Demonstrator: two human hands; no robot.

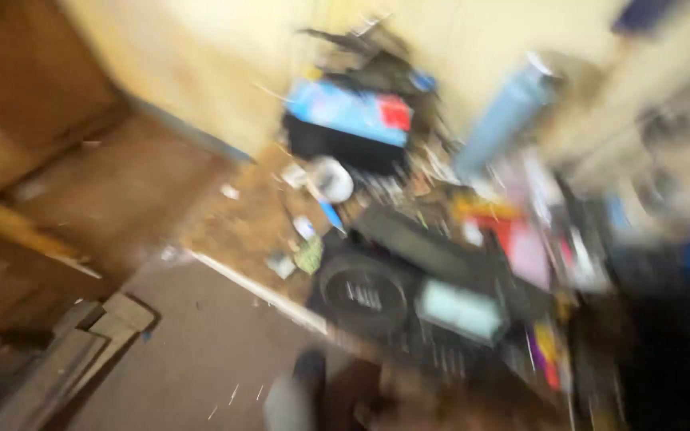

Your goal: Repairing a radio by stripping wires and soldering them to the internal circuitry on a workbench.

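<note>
The view is heavily motion-blurred. Neither of my hands can be made out. A cluttered pile fills the middle and right: a blue box with a red patch [349,112], a white round object [333,179], a black device with a round speaker-like face [365,295] and a pale green rectangular item [461,311]. A blurred grey and dark shape [293,391] sits at the bottom edge; I cannot tell what it is.
A blue-grey cylinder [505,116] leans at the upper right. Wooden planks [65,351] lie at the lower left beside brown wooden surfaces [113,183]. A yellow wall [201,56] runs behind the pile. Scraps litter the floor [257,223].
</note>
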